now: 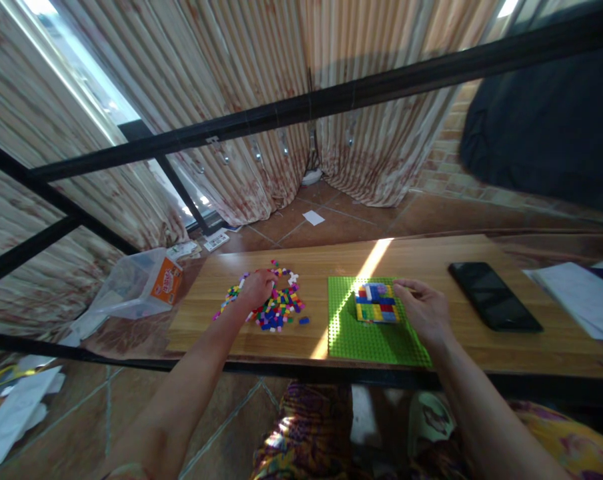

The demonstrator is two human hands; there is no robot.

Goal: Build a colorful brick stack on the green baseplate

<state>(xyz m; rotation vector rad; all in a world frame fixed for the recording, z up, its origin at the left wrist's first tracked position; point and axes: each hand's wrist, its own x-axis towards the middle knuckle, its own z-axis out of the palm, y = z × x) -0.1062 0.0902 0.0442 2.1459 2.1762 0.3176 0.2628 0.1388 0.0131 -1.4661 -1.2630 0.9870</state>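
My left hand (257, 288) reaches into a pile of small, many-coloured building bricks (276, 308) on the left of the table. Its fingers are curled and partly hidden, and whatever they pinch does not show. A green studded baseplate (342, 341) lies right of the pile. On it stands a squarish block build (376, 312) with a yellow rim and blue, red and white bricks. My right hand (424, 308) is at the build's upper right corner, thumb and fingers drawn together; anything between them is too small to make out.
A single blue brick (304, 321) lies apart from the pile. A black phone (495, 297) and white papers (576, 303) are on the right of the wooden table (461, 257). Left of the table, a clear plastic bin (131, 283) lies tipped. A dark metal bar (281, 115) crosses beyond the table.
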